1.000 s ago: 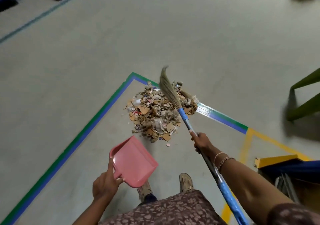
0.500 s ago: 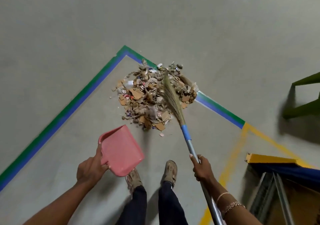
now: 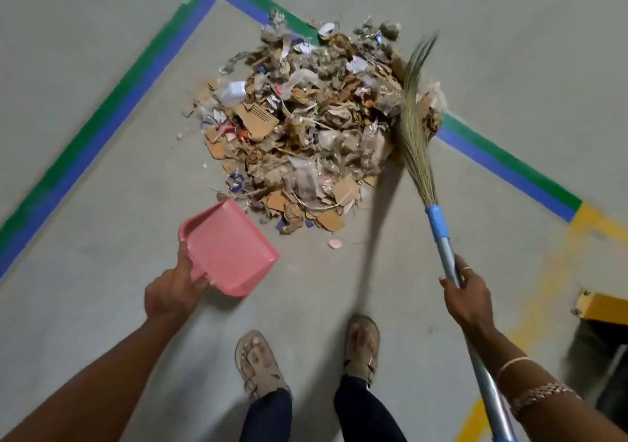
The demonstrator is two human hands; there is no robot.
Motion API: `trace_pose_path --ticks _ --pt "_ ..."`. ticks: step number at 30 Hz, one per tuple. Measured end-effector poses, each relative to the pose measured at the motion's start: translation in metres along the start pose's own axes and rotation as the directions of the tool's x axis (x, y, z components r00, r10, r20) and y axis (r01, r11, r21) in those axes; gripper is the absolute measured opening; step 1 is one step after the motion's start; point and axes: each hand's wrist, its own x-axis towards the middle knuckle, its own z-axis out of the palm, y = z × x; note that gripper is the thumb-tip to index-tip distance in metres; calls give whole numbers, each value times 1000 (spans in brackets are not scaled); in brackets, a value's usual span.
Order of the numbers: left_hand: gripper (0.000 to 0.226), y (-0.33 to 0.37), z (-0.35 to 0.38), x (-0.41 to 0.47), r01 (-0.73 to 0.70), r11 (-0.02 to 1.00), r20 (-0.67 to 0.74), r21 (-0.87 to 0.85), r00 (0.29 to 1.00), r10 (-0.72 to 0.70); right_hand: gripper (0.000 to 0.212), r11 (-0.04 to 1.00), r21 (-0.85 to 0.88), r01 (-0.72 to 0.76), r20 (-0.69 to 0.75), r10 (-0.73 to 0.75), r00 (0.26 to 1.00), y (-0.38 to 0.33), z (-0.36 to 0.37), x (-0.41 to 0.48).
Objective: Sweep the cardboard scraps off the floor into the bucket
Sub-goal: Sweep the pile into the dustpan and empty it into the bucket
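Observation:
A heap of cardboard scraps [image 3: 306, 129], paper and plastic bits lies on the grey floor inside a taped corner. My left hand [image 3: 173, 293] grips the handle of a pink dustpan [image 3: 227, 246], held tilted just off the heap's near-left edge. My right hand [image 3: 467, 295] grips the metal shaft of a grass broom [image 3: 414, 125]. Its bristles lie along the right side of the heap, tips pointing away from me. No bucket is in view.
Green and blue floor tape [image 3: 102, 115] frames the heap on the left and far right, joining yellow tape [image 3: 591, 219]. A yellow and dark object [image 3: 601, 309] sits at the right edge. My sandalled feet [image 3: 261, 363] stand just behind the heap.
The view has closed in on the heap. The broom has swung from the middle of the heap to its right side. The dustpan has come closer to the heap's near edge.

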Motion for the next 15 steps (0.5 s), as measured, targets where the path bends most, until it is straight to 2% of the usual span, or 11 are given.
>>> trace_pose_path --ticks 3,6,11,15 --pt "96 12 29 33 -50 999 -8 7 999 50 61 1000 7 19 18 -19 1000 25 27 16" --pt "100 15 56 61 -31 1000 14 3 999 31 65 1000 10 -15 28 15 999 48 47 18" --pt "101 16 80 83 -28 1000 -6 5 1000 28 70 997 69 27 160 -38 986 88 71 -3" --pt "99 20 77 78 -39 999 -15 8 999 39 77 997 46 68 255 -78 964 108 77 -31"
